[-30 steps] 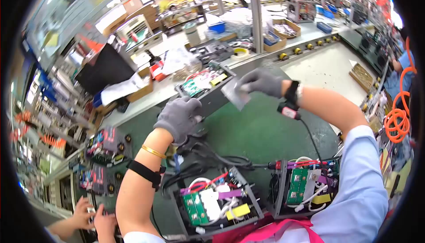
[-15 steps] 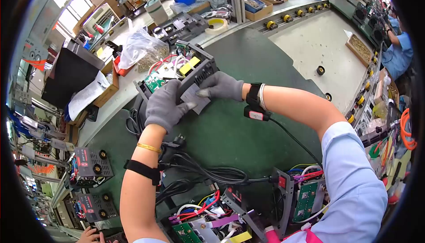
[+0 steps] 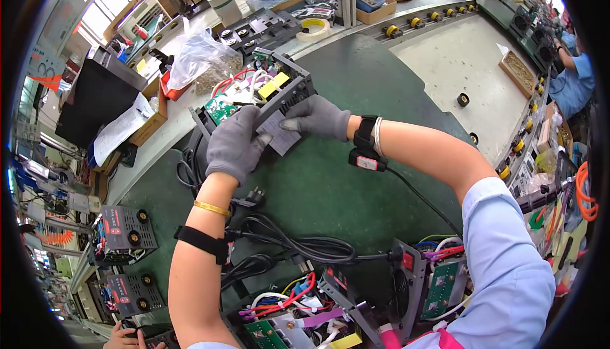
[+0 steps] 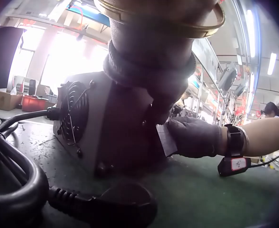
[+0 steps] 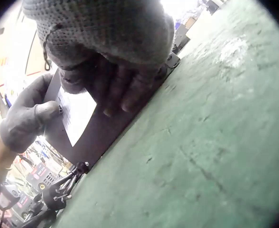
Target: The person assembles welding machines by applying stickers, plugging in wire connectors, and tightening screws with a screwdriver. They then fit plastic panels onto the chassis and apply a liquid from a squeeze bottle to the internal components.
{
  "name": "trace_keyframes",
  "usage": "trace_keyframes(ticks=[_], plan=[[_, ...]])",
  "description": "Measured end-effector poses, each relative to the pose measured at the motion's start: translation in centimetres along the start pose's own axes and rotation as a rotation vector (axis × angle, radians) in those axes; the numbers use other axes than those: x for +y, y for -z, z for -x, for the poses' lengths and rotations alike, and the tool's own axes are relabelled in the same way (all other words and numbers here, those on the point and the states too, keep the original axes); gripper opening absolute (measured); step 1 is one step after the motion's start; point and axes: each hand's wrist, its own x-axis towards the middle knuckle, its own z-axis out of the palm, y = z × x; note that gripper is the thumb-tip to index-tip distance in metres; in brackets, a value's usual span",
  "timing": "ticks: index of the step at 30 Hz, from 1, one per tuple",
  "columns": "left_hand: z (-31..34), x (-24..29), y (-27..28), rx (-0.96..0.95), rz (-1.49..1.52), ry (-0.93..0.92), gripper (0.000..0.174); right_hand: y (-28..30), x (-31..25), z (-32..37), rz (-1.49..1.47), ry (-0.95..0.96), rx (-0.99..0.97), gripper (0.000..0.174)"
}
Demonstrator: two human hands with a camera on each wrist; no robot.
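Note:
My gloved left hand [image 3: 232,147] and gloved right hand [image 3: 321,119] both pinch a small printed paper sheet [image 3: 279,138] at the near side of an open-topped dark metal unit [image 3: 293,95]. Both thumbs lie on the sheet's face. From the right wrist, the sheet [image 5: 75,116] spans the space between the two hands, close to the dark casing wall, and the right fingers [image 5: 113,92] curl behind it. A round fan grille [image 4: 75,114] shows on the unit's end in the left wrist view. Inside the unit are a green circuit board [image 3: 220,110], wires and yellow blocks.
Coiled black power cables [image 3: 298,244] lie on the green table in front of me. Two more open units [image 3: 438,288] stand close to my body, and two small dark units [image 3: 124,231] at the left. Behind are a plastic bag [image 3: 203,56] and tape roll [image 3: 314,29].
The right hand has carried the sheet leftward to the unit, and the left hand has come up to take the sheet's other side. Over the last half second, both hands have barely moved.

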Motion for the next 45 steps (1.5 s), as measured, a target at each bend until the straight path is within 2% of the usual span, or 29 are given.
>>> trace_keyframes(ticks=[3, 6, 12, 18, 27, 30, 33, 36, 39, 40, 43, 44, 45], plan=[[0.0, 0.1, 0.2, -0.003, 0.003, 0.002, 0.048, -0.1, 0.1, -0.2, 0.009, -0.048, -0.014, 0.026], [0.0, 0.0, 0.1, -0.005, 0.027, 0.012, 0.052, -0.4, 0.3, 0.0, -0.101, -0.034, 0.019, 0.027], [0.0, -0.1, 0.0, -0.001, 0.028, 0.006, 0.053, -0.3, 0.2, 0.0, -0.086, -0.050, 0.009, 0.028], [-0.2, -1.0, 0.5, -0.076, 0.104, -0.021, 0.058, -0.5, 0.1, -0.1, -0.061, -0.063, 0.035, 0.030], [-0.7, -1.2, 1.5, -0.184, 0.206, 0.003, 0.055, -0.9, 0.0, -0.1, -0.059, -0.062, 0.069, 0.032], [-0.5, -0.2, 0.7, -0.096, 0.115, 0.079, 0.046, -1.0, -0.5, 0.0, -0.042, -0.090, 0.085, 0.028], [-0.6, 1.0, 0.2, -0.005, 0.030, 0.130, 0.038, -1.4, -0.9, 0.1, -0.043, -0.063, 0.129, 0.035], [-0.5, 0.9, 0.1, 0.016, 0.019, 0.094, 0.035, -0.8, -3.1, 0.4, 0.437, -0.109, 0.148, 0.040], [-0.2, 0.3, 0.2, 0.009, 0.062, 0.040, 0.036, 0.2, -3.0, 0.1, 0.805, -0.235, 0.023, 0.044], [-0.2, 0.1, 0.4, 0.004, 0.080, 0.029, 0.037, 0.7, -3.2, 0.3, 0.829, -0.290, 0.035, 0.037], [-0.3, -0.4, 1.2, -0.035, 0.124, 0.001, 0.042, 1.4, -0.6, 0.2, 0.388, 0.206, -0.054, 0.030], [-0.3, -0.5, 1.2, -0.060, 0.136, -0.009, 0.044, 0.8, -1.2, 0.1, 0.158, 0.134, -0.184, 0.023], [-0.2, -0.8, 1.1, -0.063, 0.143, -0.018, 0.046, 0.3, -2.4, 0.3, 0.045, 0.049, -0.231, 0.022]])
